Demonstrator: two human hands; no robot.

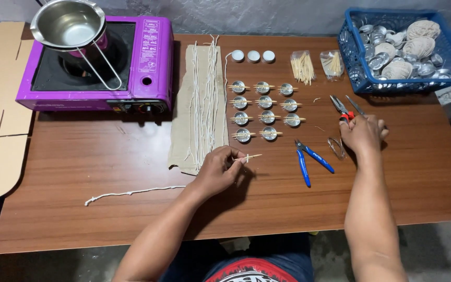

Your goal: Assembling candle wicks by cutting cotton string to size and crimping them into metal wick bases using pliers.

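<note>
Two hands work over a wooden table (105, 172). The left hand (219, 169) is closed, pinching a small stick (250, 156) with a wick piece, just below the rows of cups (264, 109). The right hand (362, 133) is closed around red pliers (341, 108), near the blue cutters (309, 159) and well below the basket (356, 68).

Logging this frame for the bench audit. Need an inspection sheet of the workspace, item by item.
Surface: wooden table, cardboard strip under white wicks.
Job's things: left hand pinches a small stick with wick; right hand on red-handled scissors.
Clutter: rows of metal cups, blue cutters, toothpick bags, loose wick.
Fingers: left closed on stick; right closed on scissors.
Cables: nothing seen.
Surroundings: purple stove with steel pot, blue basket.
</note>
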